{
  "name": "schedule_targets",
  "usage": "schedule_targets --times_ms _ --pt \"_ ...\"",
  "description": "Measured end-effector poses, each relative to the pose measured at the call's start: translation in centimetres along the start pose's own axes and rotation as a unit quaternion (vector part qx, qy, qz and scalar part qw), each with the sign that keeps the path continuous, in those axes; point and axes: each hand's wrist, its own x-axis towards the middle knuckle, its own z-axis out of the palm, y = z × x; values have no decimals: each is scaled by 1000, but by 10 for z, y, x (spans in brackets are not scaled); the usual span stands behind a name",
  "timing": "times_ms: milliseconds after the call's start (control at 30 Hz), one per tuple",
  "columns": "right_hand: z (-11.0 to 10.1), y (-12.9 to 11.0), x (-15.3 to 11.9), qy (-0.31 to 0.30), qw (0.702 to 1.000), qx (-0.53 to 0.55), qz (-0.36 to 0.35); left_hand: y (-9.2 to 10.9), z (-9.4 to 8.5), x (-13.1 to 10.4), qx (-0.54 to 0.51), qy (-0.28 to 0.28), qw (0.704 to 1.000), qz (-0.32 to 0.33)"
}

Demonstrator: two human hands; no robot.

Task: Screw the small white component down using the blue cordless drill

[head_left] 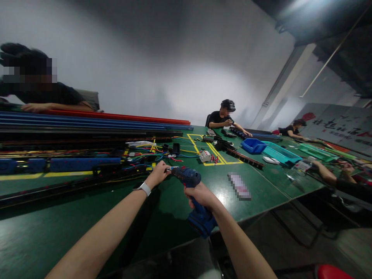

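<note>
Right hand (200, 195): clenched around the grip of the blue cordless drill (190, 182), held above the near edge of the green desk (58, 232).
Left hand (158, 174): fingers (166, 167) pinched at the drill's front tip.
Drill: nose pointing left, towards the coloured wires (151, 153).
Wrist: white band (143, 188).

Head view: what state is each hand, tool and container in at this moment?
Right hand: closed around the grip of the blue drill.
Blue drill: held above the table edge, nose pointing left.
Left hand: fingers pinched at the drill's nose.
Blue bin: resting on the green table, contents not visible.
Teal tray: flat on the table beside the bin.
</note>
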Motion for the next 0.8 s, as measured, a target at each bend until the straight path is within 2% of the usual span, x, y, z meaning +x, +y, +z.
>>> schedule_targets --times_ms 800 --pt "1 0 -1 -1 1000 -2 -3 -1 -1 0 22 -1 1000 -14"
